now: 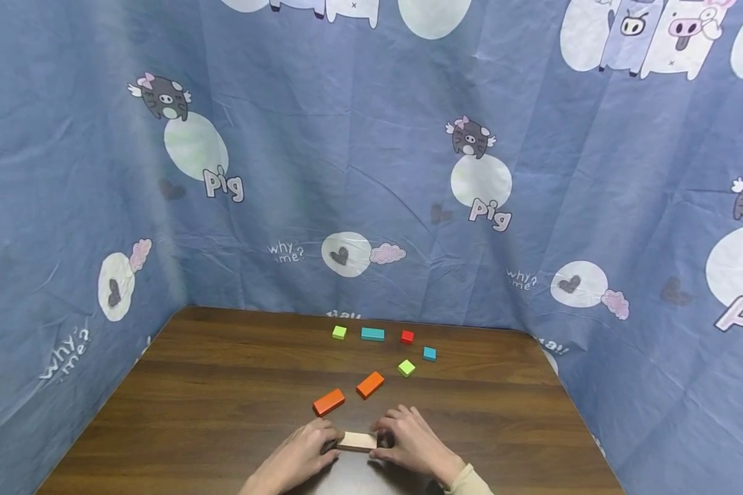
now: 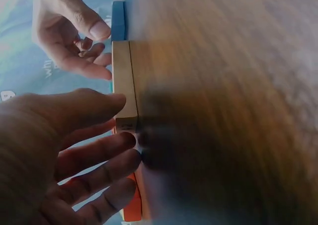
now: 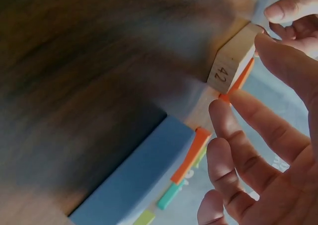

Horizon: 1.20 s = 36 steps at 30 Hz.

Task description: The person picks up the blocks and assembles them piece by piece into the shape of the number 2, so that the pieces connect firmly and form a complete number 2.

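Both are near the bottom of the head view: my left hand (image 1: 303, 447) and right hand (image 1: 411, 440) curve about opposite ends of a pale wooden block (image 1: 357, 441), below two orange blocks (image 1: 329, 402). In the left wrist view, my left thumb (image 2: 99, 106) overlaps its end, mid-left; I can't tell whether it pinches. In the right wrist view, my right fingers (image 3: 273, 128) spread loosely, lower right. The block looks light, stiff, smooth; its long sides should grip best.
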Available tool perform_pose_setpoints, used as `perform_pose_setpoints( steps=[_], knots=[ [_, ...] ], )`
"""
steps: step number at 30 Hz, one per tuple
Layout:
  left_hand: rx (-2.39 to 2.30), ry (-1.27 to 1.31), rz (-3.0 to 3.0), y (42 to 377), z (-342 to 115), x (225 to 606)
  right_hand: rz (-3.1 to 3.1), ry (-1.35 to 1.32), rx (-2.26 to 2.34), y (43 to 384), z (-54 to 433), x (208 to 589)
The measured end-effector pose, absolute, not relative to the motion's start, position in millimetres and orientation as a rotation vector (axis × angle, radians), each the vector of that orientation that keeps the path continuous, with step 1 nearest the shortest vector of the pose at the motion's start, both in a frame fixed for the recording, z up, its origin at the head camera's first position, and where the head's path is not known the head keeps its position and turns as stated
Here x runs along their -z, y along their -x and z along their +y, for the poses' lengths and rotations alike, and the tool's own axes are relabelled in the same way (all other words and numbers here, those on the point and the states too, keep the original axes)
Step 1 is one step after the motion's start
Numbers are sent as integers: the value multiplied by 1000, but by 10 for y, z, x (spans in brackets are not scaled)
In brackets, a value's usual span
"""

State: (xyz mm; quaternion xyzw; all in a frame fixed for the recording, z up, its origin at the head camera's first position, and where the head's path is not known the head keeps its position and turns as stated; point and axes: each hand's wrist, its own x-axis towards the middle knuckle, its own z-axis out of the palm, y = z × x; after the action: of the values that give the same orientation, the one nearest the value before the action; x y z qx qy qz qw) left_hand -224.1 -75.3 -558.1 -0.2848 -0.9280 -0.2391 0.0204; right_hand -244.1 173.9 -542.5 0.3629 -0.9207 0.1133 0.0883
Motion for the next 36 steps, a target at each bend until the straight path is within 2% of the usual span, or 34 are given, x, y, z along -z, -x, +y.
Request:
perform_pose_setpoints(
  steps=[36],
  knots=[
    [920, 931, -2755, 2437, -706, 5654, -2812, -1048, -449, 2562, 1747, 5450]
  ],
)
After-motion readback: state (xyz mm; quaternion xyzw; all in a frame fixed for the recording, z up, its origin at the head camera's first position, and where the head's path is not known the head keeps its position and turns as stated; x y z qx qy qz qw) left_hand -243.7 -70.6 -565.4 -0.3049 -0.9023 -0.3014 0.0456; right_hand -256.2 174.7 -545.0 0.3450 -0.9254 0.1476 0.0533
